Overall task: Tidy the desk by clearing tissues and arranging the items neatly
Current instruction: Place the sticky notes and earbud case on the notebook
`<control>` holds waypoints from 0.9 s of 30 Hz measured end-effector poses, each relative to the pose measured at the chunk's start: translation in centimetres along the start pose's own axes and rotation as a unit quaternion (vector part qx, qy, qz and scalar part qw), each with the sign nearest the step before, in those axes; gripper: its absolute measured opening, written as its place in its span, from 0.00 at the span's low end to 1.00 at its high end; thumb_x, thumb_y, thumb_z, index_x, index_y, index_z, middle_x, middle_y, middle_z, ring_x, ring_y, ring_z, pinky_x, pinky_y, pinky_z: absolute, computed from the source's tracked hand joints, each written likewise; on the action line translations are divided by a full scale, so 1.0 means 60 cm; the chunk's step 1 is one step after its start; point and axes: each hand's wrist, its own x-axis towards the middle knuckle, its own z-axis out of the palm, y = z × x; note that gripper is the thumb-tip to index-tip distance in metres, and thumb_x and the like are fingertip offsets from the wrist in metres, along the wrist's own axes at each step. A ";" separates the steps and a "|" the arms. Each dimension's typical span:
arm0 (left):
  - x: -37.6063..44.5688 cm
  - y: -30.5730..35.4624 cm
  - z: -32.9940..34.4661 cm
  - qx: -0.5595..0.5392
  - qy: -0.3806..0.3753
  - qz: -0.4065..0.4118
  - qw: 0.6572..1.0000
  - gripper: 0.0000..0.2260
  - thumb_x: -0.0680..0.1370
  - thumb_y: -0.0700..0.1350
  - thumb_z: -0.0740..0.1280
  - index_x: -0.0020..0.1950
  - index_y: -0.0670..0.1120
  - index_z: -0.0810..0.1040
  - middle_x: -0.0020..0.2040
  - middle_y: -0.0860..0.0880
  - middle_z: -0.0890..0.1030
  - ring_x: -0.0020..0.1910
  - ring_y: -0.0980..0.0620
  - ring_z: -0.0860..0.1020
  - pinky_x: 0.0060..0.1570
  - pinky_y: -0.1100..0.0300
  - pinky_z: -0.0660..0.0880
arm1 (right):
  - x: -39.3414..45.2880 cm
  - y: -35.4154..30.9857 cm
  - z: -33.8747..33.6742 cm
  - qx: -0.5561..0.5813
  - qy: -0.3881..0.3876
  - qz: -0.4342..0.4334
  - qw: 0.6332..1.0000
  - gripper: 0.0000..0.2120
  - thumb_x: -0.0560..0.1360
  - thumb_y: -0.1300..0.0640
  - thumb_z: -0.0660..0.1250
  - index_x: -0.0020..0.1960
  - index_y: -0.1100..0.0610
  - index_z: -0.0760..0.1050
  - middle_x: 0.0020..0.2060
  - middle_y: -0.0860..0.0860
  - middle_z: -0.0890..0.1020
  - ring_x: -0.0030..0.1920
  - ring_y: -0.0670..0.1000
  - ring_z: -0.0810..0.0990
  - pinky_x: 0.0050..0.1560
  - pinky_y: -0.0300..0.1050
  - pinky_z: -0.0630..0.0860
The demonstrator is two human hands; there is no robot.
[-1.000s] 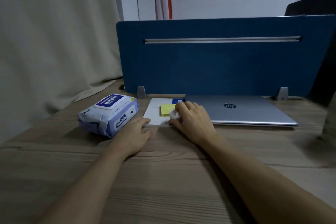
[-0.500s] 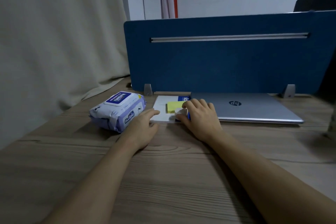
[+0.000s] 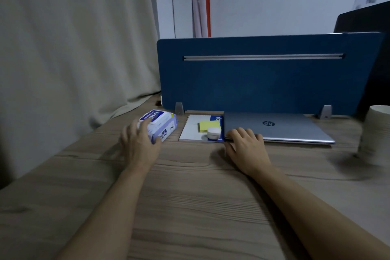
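Moved: left hand [image 3: 141,143] has gone off the white pad's edge over to the wet-wipes pack [image 3: 158,125]; right hand [image 3: 245,145] has slid off the small white jar [image 3: 213,133] to the laptop's near left corner.
Desk [image 3: 190,207]: wood grain, both forearms laid across it.
Left hand: fingers spread and lightly curved, reaching over the near end of the pack, thumb against its front face; whether a full grip is closed, cannot tell.
Right hand: fingers nearly straight, tips resting on the closed silver HP laptop [image 3: 278,127]; nothing held.
Wipes pack: soft, plump film bag, probably moderately heavy and squashy; best taken across its width, palm over the top, not by the flip-lid label.
White pad [image 3: 191,130]: flat, between pack and laptop; carries yellow sticky notes [image 3: 205,125] and the jar.
Jar: small, light, likely to roll if the pad is shifted.
Laptop: stiff, heavy, smooth; push from the edge or lift with both hands.
Paper cup [image 3: 376,137]: far right, blurred.
Blue divider [image 3: 263,74]: behind everything.
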 end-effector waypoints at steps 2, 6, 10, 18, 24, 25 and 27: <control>0.003 -0.015 0.001 -0.033 -0.016 -0.071 0.997 0.33 0.70 0.49 0.75 0.71 0.42 0.68 0.72 0.37 0.67 0.70 0.35 0.64 0.69 0.44 0.61 | -0.003 0.001 -0.002 0.003 -0.005 0.004 1.000 0.13 0.80 0.44 0.55 0.58 0.49 0.71 0.55 0.48 0.76 0.56 0.52 0.72 0.55 0.52 0.67; 0.016 -0.027 0.018 -0.122 -0.078 -0.134 0.980 0.43 0.69 0.51 0.77 0.76 0.48 0.57 0.75 0.37 0.55 0.69 0.35 0.65 0.64 0.46 0.67 | 0.003 0.004 0.007 0.008 -0.012 0.000 1.000 0.12 0.79 0.44 0.55 0.58 0.48 0.69 0.56 0.48 0.76 0.56 0.52 0.72 0.55 0.52 0.66; 0.036 -0.036 0.039 -0.115 -0.096 -0.139 0.979 0.41 0.69 0.54 0.77 0.75 0.55 0.58 0.73 0.39 0.54 0.62 0.35 0.72 0.60 0.49 0.69 | 0.017 0.010 0.020 0.005 -0.014 -0.005 1.000 0.11 0.78 0.45 0.56 0.57 0.48 0.69 0.54 0.48 0.75 0.55 0.52 0.72 0.55 0.52 0.66; 0.060 -0.028 0.095 -0.036 -0.119 -0.070 0.990 0.41 0.70 0.67 0.68 0.76 0.57 0.52 0.69 0.37 0.58 0.61 0.33 0.71 0.57 0.46 0.71 | 0.054 0.022 0.047 -0.008 0.012 -0.001 1.000 0.09 0.78 0.50 0.56 0.55 0.49 0.70 0.52 0.49 0.76 0.52 0.52 0.72 0.53 0.52 0.66; 0.064 -0.023 0.120 0.011 -0.141 -0.015 0.990 0.42 0.70 0.71 0.62 0.77 0.60 0.46 0.67 0.38 0.61 0.60 0.34 0.71 0.56 0.46 0.71 | 0.078 0.032 0.060 -0.031 0.035 0.009 0.999 0.06 0.77 0.51 0.57 0.51 0.51 0.70 0.48 0.50 0.76 0.49 0.53 0.72 0.49 0.51 0.63; 0.066 -0.022 0.123 0.010 -0.143 -0.011 0.990 0.42 0.70 0.71 0.62 0.77 0.60 0.45 0.66 0.38 0.61 0.60 0.35 0.71 0.55 0.46 0.71 | 0.081 0.033 0.063 -0.036 0.038 0.012 0.999 0.06 0.77 0.51 0.57 0.51 0.52 0.70 0.48 0.50 0.76 0.49 0.54 0.72 0.49 0.51 0.63; 0.072 -0.018 0.132 0.010 -0.144 -0.012 0.989 0.42 0.71 0.71 0.62 0.77 0.59 0.45 0.66 0.38 0.61 0.60 0.34 0.70 0.56 0.46 0.70 | 0.085 0.035 0.067 -0.040 0.045 0.016 0.998 0.06 0.77 0.51 0.58 0.51 0.52 0.71 0.48 0.50 0.76 0.48 0.54 0.72 0.48 0.52 0.63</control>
